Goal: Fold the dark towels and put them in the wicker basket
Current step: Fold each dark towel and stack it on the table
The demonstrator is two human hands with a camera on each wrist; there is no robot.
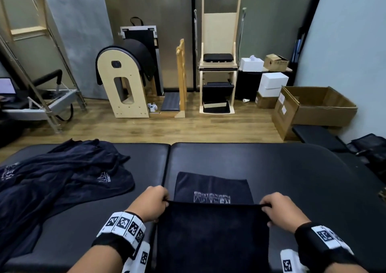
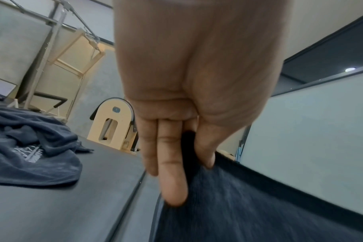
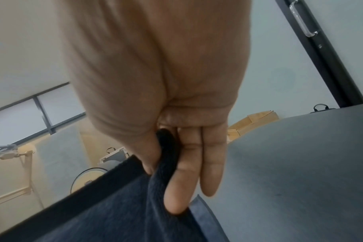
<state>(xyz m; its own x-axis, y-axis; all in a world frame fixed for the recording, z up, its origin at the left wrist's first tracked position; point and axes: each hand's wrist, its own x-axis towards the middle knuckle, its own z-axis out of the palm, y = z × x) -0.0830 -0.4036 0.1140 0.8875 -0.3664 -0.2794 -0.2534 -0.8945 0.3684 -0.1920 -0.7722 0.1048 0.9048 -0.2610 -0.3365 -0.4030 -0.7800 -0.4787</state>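
Note:
A dark towel (image 1: 212,231) lies on the black padded table (image 1: 292,174) in front of me, its far part flat with a pale logo showing. My left hand (image 1: 155,202) pinches the near edge's left corner and my right hand (image 1: 275,208) pinches the right corner, lifting that edge taut above the flat part. In the left wrist view, thumb and fingers (image 2: 172,172) clamp the dark towel (image 2: 249,204). The right wrist view shows the same pinch of fingers (image 3: 186,172) on the towel (image 3: 114,212). A heap of unfolded dark towels (image 1: 56,180) lies at the table's left. No wicker basket is in view.
Beyond the table's far edge is wooden floor with a wooden arched barrel (image 1: 123,84), a wooden chair frame (image 1: 218,63), white boxes (image 1: 271,82) and an open cardboard box (image 1: 313,107). A metal frame (image 1: 41,97) stands at the left.

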